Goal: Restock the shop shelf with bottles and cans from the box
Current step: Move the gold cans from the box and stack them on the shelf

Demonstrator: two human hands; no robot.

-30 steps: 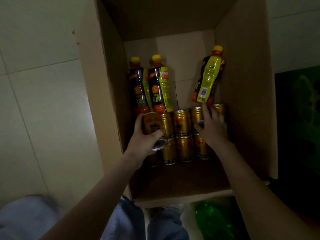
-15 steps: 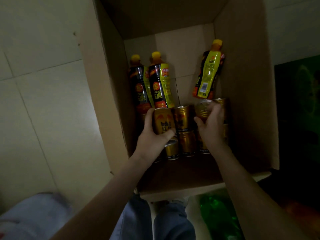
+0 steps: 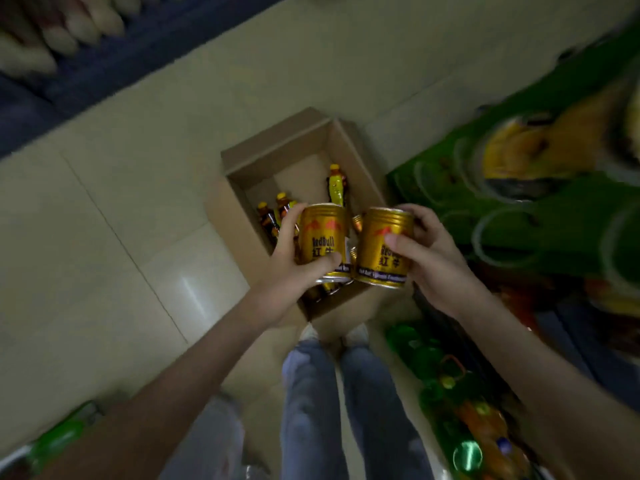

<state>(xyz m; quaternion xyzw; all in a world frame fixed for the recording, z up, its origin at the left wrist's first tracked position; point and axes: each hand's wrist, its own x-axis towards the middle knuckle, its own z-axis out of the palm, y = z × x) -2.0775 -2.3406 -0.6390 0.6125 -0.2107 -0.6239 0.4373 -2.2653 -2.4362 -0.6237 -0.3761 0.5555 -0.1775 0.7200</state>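
My left hand (image 3: 294, 258) grips a gold Red Bull can (image 3: 322, 237), held upright high above the open cardboard box (image 3: 239, 216) on the floor. A second gold can (image 3: 381, 247) sits in my right hand (image 3: 429, 258), right beside the first. Down in the box stand yellow-capped dark bottles, two at its left wall (image 3: 277, 209) and one (image 3: 337, 185) leaning at the far right. A few more gold cans (image 3: 329, 287) show below my hands, mostly hidden.
The box stands on a pale tiled floor (image 3: 121, 237). A shop shelf (image 3: 540, 209) with green and yellow goods runs along the right, blurred. Green bottles (image 3: 433, 358) line its lower level. My legs and shoes (image 3: 356, 336) are just behind the box. Another shelf (image 3: 69, 46) lies far left.
Both hands have lifted a gold can each out of the box. The view has risen far above the box, which now looks small on the floor, and the shelf has come into view.
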